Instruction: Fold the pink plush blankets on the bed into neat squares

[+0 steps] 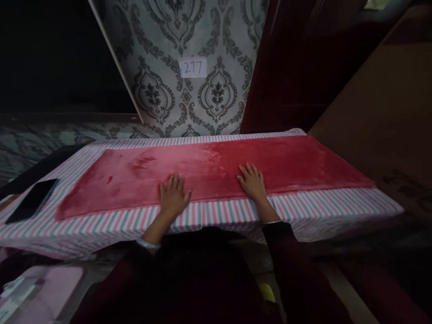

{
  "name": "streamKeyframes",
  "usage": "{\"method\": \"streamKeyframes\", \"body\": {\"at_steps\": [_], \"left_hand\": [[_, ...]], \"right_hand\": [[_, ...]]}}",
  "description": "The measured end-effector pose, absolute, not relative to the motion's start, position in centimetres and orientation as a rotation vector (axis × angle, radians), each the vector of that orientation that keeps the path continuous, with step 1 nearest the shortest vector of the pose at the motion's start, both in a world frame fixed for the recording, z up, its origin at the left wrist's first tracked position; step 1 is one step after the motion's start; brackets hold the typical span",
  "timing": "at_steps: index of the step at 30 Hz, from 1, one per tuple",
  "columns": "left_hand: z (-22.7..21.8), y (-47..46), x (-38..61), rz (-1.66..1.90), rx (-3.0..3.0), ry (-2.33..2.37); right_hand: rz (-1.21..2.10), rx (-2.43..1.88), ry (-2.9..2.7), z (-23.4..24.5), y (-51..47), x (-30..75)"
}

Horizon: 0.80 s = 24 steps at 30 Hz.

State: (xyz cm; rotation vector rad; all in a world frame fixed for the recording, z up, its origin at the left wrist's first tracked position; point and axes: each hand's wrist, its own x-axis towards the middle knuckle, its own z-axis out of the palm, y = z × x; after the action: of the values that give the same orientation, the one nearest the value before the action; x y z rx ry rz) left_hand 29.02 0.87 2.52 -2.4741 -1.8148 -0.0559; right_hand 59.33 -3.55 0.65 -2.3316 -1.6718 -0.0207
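Note:
A long red plush cloth (286,157) lies spread flat across a table, paler pink toward its left part and with a few dark brushed marks there. My left hand (173,195) rests palm down near its front edge, fingers spread. Further right, my right hand (253,181) also lies flat on the cloth, its fingers apart. Neither hand grips anything. Beneath the red cloth is a striped tablecloth (216,213) in pink, grey and white.
A dark phone (32,201) lies at the table's left end. Behind the table, a paper marked 277 (193,67) is on the patterned wall, beside a black screen (60,58). A brown board-like surface (388,121) stands at the right. A pink object (64,288) is below left.

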Motion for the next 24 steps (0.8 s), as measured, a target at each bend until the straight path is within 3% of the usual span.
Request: {"method": "streamKeyframes", "body": {"at_steps": [16,24], "left_hand": [[1.5,1.8,27.8,-0.255,-2.476,-1.714],[1.3,2.3,27.6,-0.348,-2.537,-1.639]], "right_hand": [[0.065,-2.456,-1.676,2.1,-2.6,58.7],[0.001,-2.627,-1.476,1.7,-5.3,65.2]]}}
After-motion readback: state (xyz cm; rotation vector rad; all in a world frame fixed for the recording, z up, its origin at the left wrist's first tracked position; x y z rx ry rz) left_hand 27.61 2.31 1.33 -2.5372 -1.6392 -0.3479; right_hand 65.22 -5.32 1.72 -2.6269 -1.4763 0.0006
